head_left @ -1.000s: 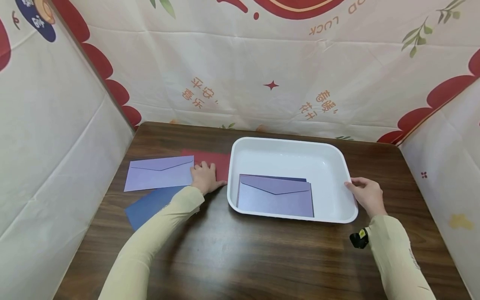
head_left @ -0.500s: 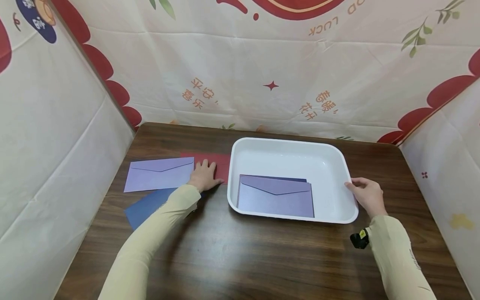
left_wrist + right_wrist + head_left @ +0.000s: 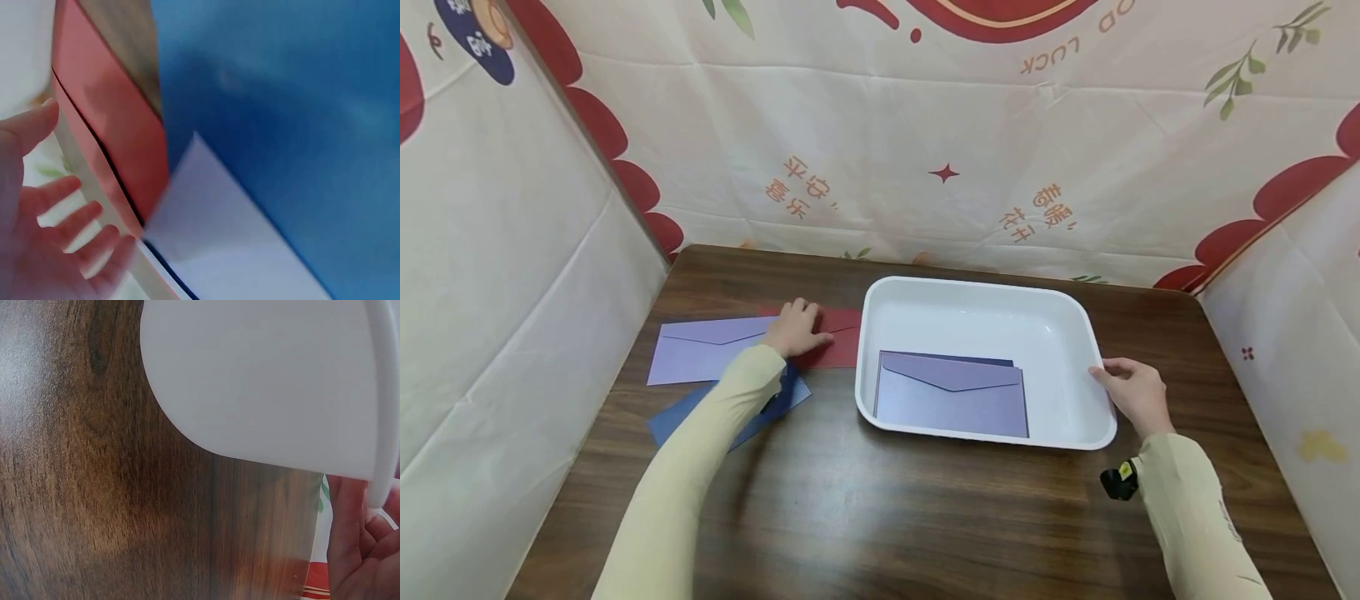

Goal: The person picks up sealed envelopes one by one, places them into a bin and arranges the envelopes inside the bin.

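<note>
My left hand [image 3: 796, 329] is over the place where a lilac envelope [image 3: 700, 360] and a red envelope [image 3: 842, 342] meet. In the left wrist view its fingers [image 3: 65, 228] are spread, with nothing between them. A blue envelope [image 3: 792, 398] lies partly under the lilac one, below my left wrist. On the right side, my right hand [image 3: 1133, 392] grips the rim of a white plastic tray [image 3: 970, 321], fingers curled at its edge [image 3: 386, 425]. Inside the tray, at its front left, lies another lilac envelope [image 3: 951, 408] on top of darker ones, mostly hidden.
The red envelope's right end meets the tray's left side. Everything stands on a dark wooden table [image 3: 880, 517]. A printed cloth wall [image 3: 880, 125] closes off the back, and similar cloth hangs at both sides.
My left hand has lifted and shifted slightly left and away from me, off the red envelope's middle. More of the blue envelope now shows. My right hand and the tray stay put.
</note>
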